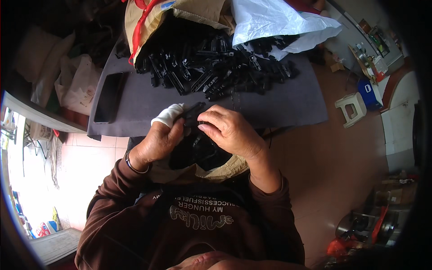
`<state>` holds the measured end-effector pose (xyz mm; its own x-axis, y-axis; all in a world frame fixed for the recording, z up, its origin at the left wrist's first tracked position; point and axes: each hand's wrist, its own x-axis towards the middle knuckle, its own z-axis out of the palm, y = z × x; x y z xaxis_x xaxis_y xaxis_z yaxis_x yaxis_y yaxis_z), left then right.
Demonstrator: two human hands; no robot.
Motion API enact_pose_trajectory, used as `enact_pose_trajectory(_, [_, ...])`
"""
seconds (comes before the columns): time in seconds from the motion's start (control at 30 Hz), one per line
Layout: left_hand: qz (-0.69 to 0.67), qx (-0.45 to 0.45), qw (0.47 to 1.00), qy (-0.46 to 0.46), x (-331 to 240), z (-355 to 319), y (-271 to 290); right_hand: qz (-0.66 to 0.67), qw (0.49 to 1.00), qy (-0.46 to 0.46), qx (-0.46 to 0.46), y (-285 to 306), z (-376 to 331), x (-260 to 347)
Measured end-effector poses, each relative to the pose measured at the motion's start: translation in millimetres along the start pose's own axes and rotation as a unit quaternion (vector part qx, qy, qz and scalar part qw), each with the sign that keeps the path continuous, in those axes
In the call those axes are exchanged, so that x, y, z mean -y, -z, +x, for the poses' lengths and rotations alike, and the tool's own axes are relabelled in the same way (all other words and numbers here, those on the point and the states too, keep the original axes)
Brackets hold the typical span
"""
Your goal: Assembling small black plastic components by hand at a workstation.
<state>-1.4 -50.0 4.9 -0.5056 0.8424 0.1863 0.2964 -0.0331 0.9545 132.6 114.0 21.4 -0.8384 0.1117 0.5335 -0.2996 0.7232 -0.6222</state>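
My left hand [165, 135] has white wrapping [168, 115] over some fingers and is closed round a black plastic part [194, 111]. Just beside that part, my right hand [234, 132] is pinched, thumb against fingers. Whatever lies between those fingertips is too small to make out. Below both hands an open brown sack [225, 170] sits at my lap, with dark pieces inside it. A heap of similar black plastic parts [211, 67] covers the far middle of the grey-covered table [148, 96].
At the table's left lies a black phone [108, 96]. A brown sack with a red ribbon [140, 27] and a white sack [274, 24] stand behind the heap. White plastic bags [78, 83] are at far left; a white stool [350, 109] and blue bin [370, 94] are at right.
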Motion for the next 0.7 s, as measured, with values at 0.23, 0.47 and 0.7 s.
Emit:
enact_pose_trajectory(0.23, [0.15, 0.083, 0.981, -0.09, -29, -1, 0, -0.009, 1.0, -0.009, 0.023, 6, -3, 5])
enact_pose_trajectory(0.47, [0.209, 0.057, 0.97, -0.114, -20, 0, -3, 0.004, 0.998, -0.017, -0.058, 7, 2, 10])
enact_pose_trajectory(0.7, [0.081, 0.071, 0.986, -0.127, -24, -12, -25, -0.09, 0.981, 0.014, -0.173, -28, -3, 1])
